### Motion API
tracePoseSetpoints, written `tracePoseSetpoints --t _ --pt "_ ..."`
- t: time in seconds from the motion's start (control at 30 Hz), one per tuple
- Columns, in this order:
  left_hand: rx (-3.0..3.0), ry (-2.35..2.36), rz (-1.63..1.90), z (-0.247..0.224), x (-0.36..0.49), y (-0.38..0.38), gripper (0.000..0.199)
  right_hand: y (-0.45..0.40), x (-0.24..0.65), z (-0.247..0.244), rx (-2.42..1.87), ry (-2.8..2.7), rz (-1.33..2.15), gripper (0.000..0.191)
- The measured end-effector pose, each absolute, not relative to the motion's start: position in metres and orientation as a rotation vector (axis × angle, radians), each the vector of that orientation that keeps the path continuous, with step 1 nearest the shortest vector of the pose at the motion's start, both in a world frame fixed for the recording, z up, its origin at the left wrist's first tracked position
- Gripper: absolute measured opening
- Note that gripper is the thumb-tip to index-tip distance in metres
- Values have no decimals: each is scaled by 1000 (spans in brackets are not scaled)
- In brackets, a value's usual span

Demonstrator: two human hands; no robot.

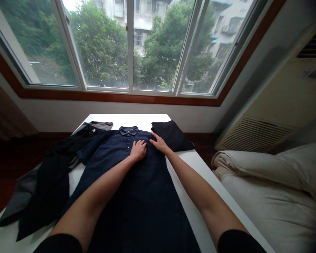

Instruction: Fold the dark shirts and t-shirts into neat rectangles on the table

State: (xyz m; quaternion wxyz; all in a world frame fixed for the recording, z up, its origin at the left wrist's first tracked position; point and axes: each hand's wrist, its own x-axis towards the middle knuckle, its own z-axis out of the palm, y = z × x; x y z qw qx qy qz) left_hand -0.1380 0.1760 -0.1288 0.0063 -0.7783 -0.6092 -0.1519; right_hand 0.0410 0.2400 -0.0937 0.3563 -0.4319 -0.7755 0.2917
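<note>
A dark navy polo shirt [147, 189] lies front up on the white table [126, 118], its collar toward the window and its hem toward me. My left hand [138, 150] rests palm down on the chest, just right of the button placket, fingers laid out on the cloth. At the right shoulder edge is my right hand [159, 143], fingers stretched forward and thumb apart, touching the fabric. The shirt's left-side sleeve is spread out; the right-side sleeve is not plainly visible near my right hand.
A folded black garment [172, 135] lies at the table's far right. Black and grey clothes [52, 175] are heaped along the left side. A beige sofa [274, 196] stands to the right, near a floor air conditioner [276, 98]. Beyond the table is a window [130, 52].
</note>
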Motion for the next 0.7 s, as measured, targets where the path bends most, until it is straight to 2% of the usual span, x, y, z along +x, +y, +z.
tracePoseSetpoints --t 0.1,0.23,0.3,0.43,0.53,0.7 --pt "-2300 -1971 -507 -126 -177 171 43 229 33 -101 -1218 -1983 819 51" --pt "-2290 -2012 -488 -127 -206 162 43 223 20 -107 -1332 -2017 428 39" --pt "-2315 -2030 -472 -129 -211 158 46 222 13 -113 -1354 -2193 297 42" --pt "-2344 -2031 -451 -129 -217 153 49 221 3 -129 -1465 -2460 239 64" --pt "-2225 -2022 -506 -115 -239 148 46 225 4 -135 -1503 -2492 270 67" --pt "-1663 -2246 -629 -75 -315 124 51 236 15 -131 -1472 -2504 297 64"
